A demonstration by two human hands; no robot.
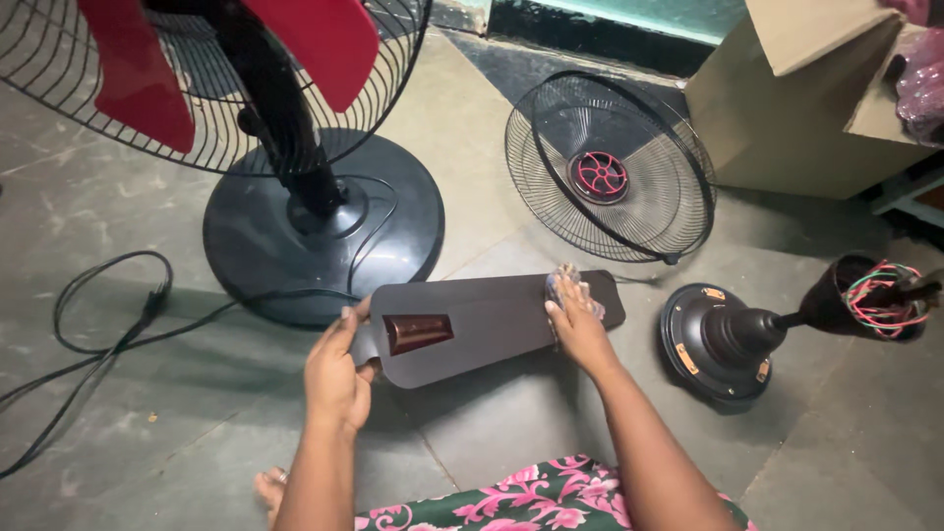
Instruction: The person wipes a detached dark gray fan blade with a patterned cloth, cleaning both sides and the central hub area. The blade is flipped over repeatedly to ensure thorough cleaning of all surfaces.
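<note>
I have a dark brown ceiling fan blade (492, 320) lying flat across the floor (147, 413) in front of me, and everything else sits around it. My left hand (337, 379) is curled closed on the blade's narrow end, just beside the reddish-brown trim plate (418, 331) set into it. My right hand (578, 329) presses a small crumpled cloth (567, 285) down onto the blade's wide end, fingers bent over the cloth.

Just beyond the blade's narrow end stands a pedestal fan, its round black base (324, 231) nearly touching the blade edge, its red blades (324, 39) inside a wire cage higher up. Its black power cord (108, 324) loops over the floor well to the left of the blade. Beyond the wide end leans a loose black wire fan guard (610, 167) with a red centre. To the right of the blade lies a black ceiling fan motor (718, 339) with its downrod and a canopy cup showing coloured wires (885, 295). A cardboard box (796, 108) stands farther off, beyond the motor.
</note>
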